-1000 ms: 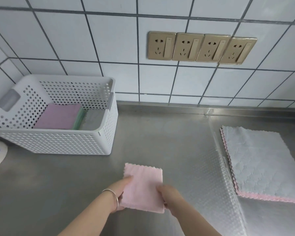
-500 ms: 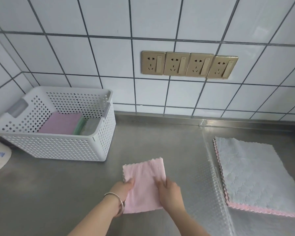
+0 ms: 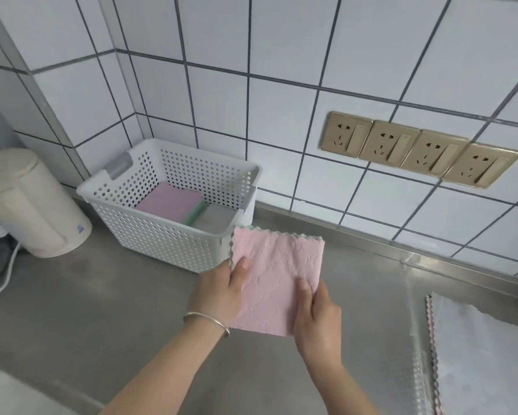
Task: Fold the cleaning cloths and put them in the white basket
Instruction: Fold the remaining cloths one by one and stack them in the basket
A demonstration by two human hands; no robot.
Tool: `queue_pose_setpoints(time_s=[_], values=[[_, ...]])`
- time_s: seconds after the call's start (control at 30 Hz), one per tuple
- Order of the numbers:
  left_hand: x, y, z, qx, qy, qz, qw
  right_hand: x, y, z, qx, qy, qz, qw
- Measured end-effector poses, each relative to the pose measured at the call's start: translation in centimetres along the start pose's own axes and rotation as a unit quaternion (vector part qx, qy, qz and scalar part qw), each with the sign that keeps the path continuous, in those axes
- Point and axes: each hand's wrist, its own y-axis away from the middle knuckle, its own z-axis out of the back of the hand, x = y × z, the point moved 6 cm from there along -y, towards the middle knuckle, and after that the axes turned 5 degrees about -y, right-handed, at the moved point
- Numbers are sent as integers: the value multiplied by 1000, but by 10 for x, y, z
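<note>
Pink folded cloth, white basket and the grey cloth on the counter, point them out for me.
pink folded cloth (image 3: 277, 274), head view, middle of its upper face
white basket (image 3: 173, 244), head view, near perforated wall
grey cloth (image 3: 485, 354), head view, its flat top

fluffy pink cloth (image 3: 277, 277), perforated, seemingly plastic basket (image 3: 173, 235)

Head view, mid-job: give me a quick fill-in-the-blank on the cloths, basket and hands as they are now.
1. Both hands, the left hand and the right hand, hold a folded ____ cloth.
2. The basket stands to the ____ of that cloth.
3. The top cloth in the basket is ____.
4. The wall sockets number ____.

Missing words: pink; left; purple; four
</note>
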Motion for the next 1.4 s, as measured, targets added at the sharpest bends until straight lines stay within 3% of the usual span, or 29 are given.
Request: queue_pose_setpoints(time_s=[0.27, 0.47, 0.7, 0.77, 0.87, 1.07, 1.23, 1.4], values=[[32, -63, 65, -45, 43, -66, 996, 43, -18, -86, -9, -61, -17, 998], [37, -150, 112, -20, 25, -124, 992, 108, -61, -146, -54, -63, 1, 997], [28, -236, 131, -51, 67, -162, 983, 144, -130, -172, -108, 18, -3, 994], [34, -262, 117, -16, 36, -139, 990, 135, -151, -179, -93, 100, -35, 990], [51, -297, 83, 99, -65, -115, 986, 106, -179, -195, -27, 209, -109, 971], [88, -343, 29, 297, -163, -91, 936, 78, -210, -230, 69, 342, -166, 922], [109, -360, -7, 374, -337, -95, 859, 56, -220, -242, 53, 379, -208, 900], [130, -363, -43, 404, -388, -85, 824, 28, -220, -256, 136, 485, -219, 835]])
